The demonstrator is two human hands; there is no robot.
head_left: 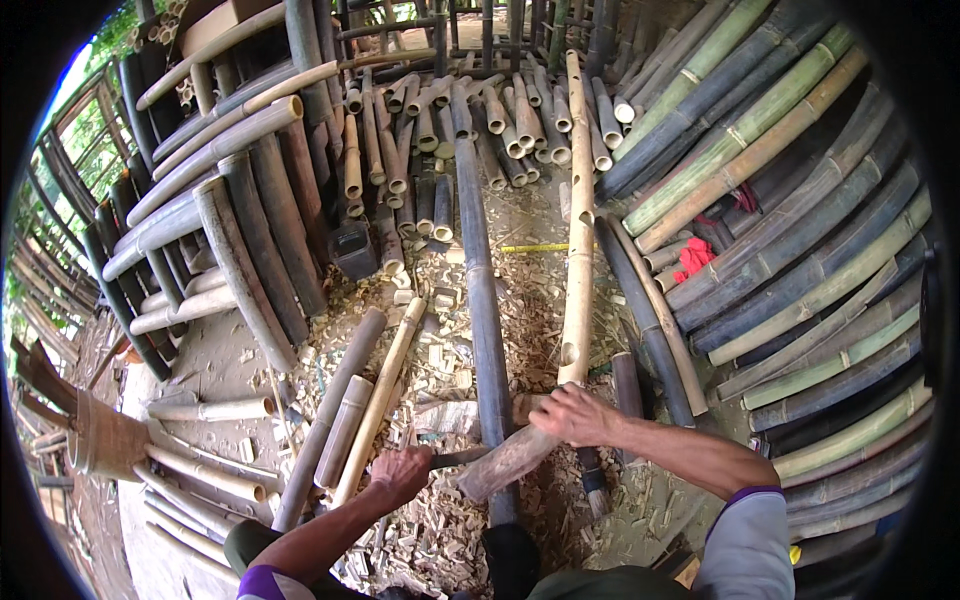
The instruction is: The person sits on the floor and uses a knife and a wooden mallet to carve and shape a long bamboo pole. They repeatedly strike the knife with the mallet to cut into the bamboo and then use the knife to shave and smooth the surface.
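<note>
We had a rough wooden billet slanting between our two hands, its upper end in our right hand and its blunt lower end down toward our left. The right fingers were curled firmly round that upper end. Our left hand was closed in a fist about a dark narrow tool, which pointed right toward the billet; we could not tell whether the two touched.

Beneath the billet, between our hands, a blackened bamboo pole ran straight away from us. Just beyond our right hand lay a pale bamboo pole with holes cut along its upper side; its near end was hidden by that hand. We had a short dark bamboo piece just right of the same hand.

Wood chips littered the ground around and beyond both hands. Left of our left hand, a thick brown bamboo length, a shorter grey-brown one and a slim yellowish one lay side by side.

Farther ahead of both hands, a yellow measuring strip lay near the pale pole, with a heap of cut bamboo tubes beyond. Well right of our right hand, we had long green and dark bamboo poles stacked, a red cloth among them. Far to our left hand's left stood a brown bucket.
</note>
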